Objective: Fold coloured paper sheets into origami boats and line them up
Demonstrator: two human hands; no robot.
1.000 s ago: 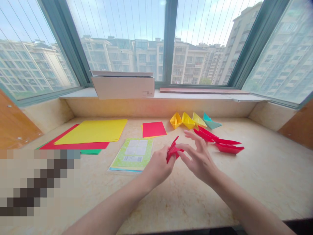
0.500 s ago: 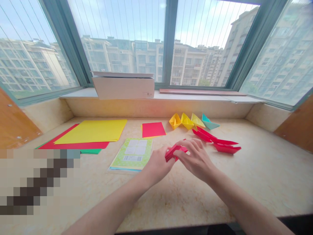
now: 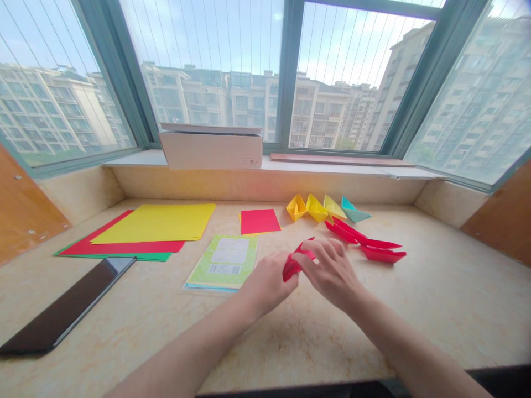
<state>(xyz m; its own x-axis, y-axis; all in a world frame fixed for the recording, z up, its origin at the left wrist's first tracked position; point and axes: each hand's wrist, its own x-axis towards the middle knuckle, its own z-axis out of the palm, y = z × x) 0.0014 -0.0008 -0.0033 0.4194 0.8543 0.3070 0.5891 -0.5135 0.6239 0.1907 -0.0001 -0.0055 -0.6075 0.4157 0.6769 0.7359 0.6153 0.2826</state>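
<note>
Between my hands is a piece of folded red paper (image 3: 292,267), held above the counter. My left hand (image 3: 271,279) closes around its left end. The fingers of my right hand (image 3: 332,265) pinch its right end and cover part of it. Red folded paper boats (image 3: 382,252) lie just beyond my right hand. Behind them stand several smaller paper boats: an orange-yellow one (image 3: 296,208), yellow ones (image 3: 317,208) and a teal one (image 3: 353,210). A small stack of square red paper (image 3: 260,221) lies beyond my left hand.
A green-labelled paper pack (image 3: 226,260) lies left of my hands. Large yellow sheets (image 3: 157,223) rest on red and green ones further left, with a black phone (image 3: 70,307) nearer. A white box (image 3: 211,148) stands on the window ledge.
Both hands keep hold of the red paper, which has tilted a little as the right fingers shift on it. The view has moved slightly.
</note>
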